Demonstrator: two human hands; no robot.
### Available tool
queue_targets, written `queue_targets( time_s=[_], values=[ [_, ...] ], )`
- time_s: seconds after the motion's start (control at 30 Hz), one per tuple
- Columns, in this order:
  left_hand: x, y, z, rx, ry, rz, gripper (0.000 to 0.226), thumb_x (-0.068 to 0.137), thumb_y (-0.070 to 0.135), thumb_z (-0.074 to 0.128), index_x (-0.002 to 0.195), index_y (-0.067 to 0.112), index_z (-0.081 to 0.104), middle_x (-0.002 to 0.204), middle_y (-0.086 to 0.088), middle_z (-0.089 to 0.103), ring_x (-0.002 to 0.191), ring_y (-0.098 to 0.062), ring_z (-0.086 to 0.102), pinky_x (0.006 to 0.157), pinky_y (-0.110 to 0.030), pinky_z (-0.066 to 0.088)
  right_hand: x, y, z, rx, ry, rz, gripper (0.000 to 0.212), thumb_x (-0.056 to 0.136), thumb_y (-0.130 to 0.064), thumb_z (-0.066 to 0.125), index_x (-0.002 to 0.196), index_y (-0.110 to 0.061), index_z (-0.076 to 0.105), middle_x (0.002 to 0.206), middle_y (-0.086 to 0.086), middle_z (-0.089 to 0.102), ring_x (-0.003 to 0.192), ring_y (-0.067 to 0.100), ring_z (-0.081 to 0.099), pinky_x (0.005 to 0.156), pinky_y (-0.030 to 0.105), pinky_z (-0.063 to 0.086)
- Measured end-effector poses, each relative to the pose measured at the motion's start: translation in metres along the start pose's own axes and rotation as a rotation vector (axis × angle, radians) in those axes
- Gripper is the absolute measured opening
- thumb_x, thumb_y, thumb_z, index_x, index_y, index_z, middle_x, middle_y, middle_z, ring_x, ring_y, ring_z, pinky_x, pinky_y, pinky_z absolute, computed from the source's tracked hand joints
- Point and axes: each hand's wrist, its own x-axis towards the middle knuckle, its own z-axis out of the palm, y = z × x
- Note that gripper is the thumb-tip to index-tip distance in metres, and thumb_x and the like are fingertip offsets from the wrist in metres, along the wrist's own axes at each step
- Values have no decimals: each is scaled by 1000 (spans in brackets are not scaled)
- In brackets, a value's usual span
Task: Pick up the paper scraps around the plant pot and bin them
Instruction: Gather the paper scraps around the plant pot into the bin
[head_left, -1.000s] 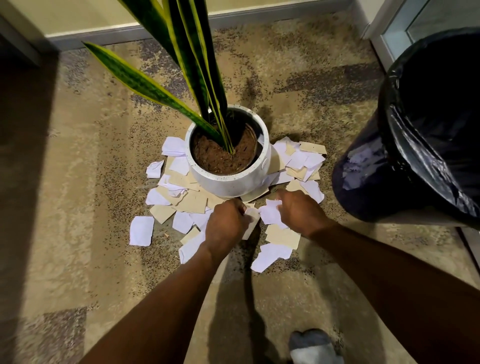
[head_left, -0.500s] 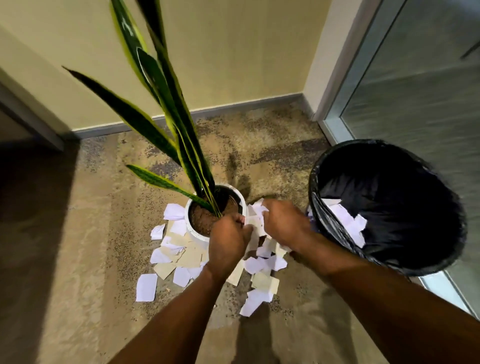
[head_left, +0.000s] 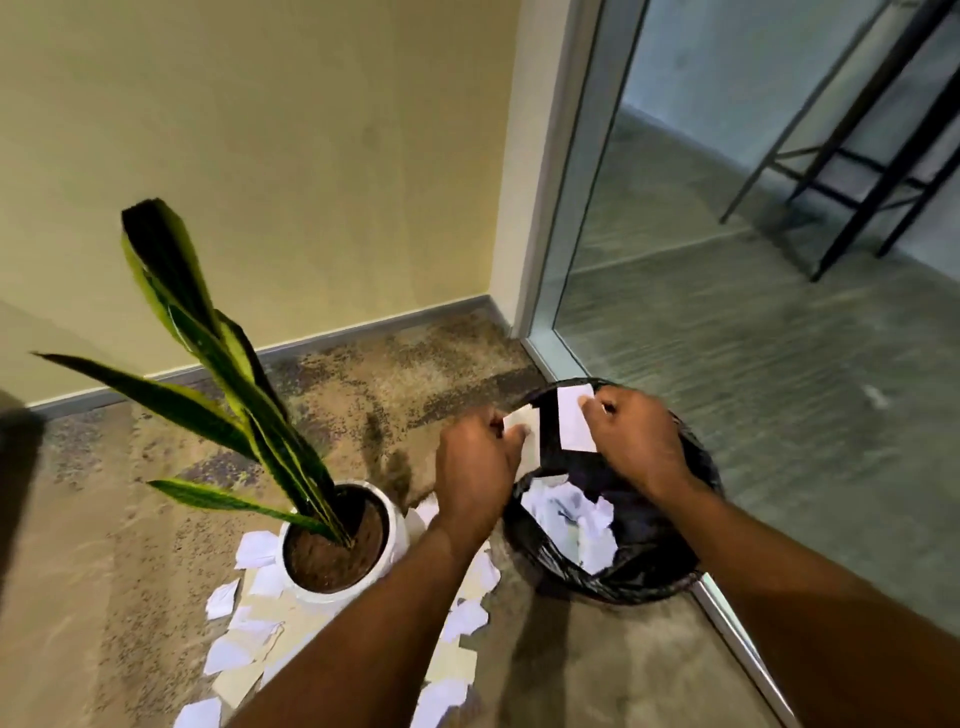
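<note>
Both hands are up over the bin (head_left: 649, 574). The bin stands on the floor near the corner where the wall meets the glass. The left hand (head_left: 475, 457) pinches a pale scrap (head_left: 523, 422) in its curled fingers, at the left edge of the bin's mouth. The right hand (head_left: 636, 441) pinches a white scrap (head_left: 574, 423) by its top edge, and it hangs down over the black bag. More paper (head_left: 571, 514) lies inside the bin. Lots of floor scraps (head_left: 254, 548), white and tan, lie around the plant pot (head_left: 397, 525), some right against it.

The paper looks very light, thin and bendy. It will not break, and crumpling it does no harm. Flat bits on carpet are probably hard to get under, so a corner that sticks up is the best place to pinch. Scrunching a few together should work too. Light paper can flutter away, so it is safest to let go low over the bin.
</note>
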Motion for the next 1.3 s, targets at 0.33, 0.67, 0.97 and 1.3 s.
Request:
queue_targets(
  time_s=[0.33, 0.67, 0.97, 1.3],
  values=[
    [-22, -3, 53, -103, -150, 113, 39, 89, 41, 62, 92, 2, 66, 86, -17, 71, 81, -31, 67, 73, -40, 52, -27, 56, 20, 34, -3, 28, 36, 86, -47, 53, 68, -17, 56, 74, 2, 61, 72, 22, 58, 62, 30, 41],
    [-39, -84, 1, 34, -35, 135, 19, 90, 24, 51, 96, 20, 69, 91, 0, 72, 82, -19, 65, 70, -36, 50, -59, -49, 83, 161, -184, -416, 13, 82, -24, 54, 78, -12, 59, 83, 4, 57, 78, 23, 56, 68, 35, 46],
    [-114, -238, -32, 222, -72, -200, 31, 84, 18, 67, 114, 12, 68, 114, -7, 70, 102, -24, 66, 90, -36, 52, -125, -51, 213, -79, -669, -313, 13, 82, -15, 57, 85, -11, 68, 88, 13, 70, 84, 31, 63, 68, 31, 45],
    [-130, -323, 20, 464, -318, -365, 67, 80, 41, 71, 136, 15, 46, 135, -10, 52, 118, -28, 52, 93, -38, 48, -165, -4, 308, -286, -835, -424, 57, 75, -36, 73, 125, -18, 51, 128, 8, 50, 110, 27, 58, 88, 35, 50]
  ],
)
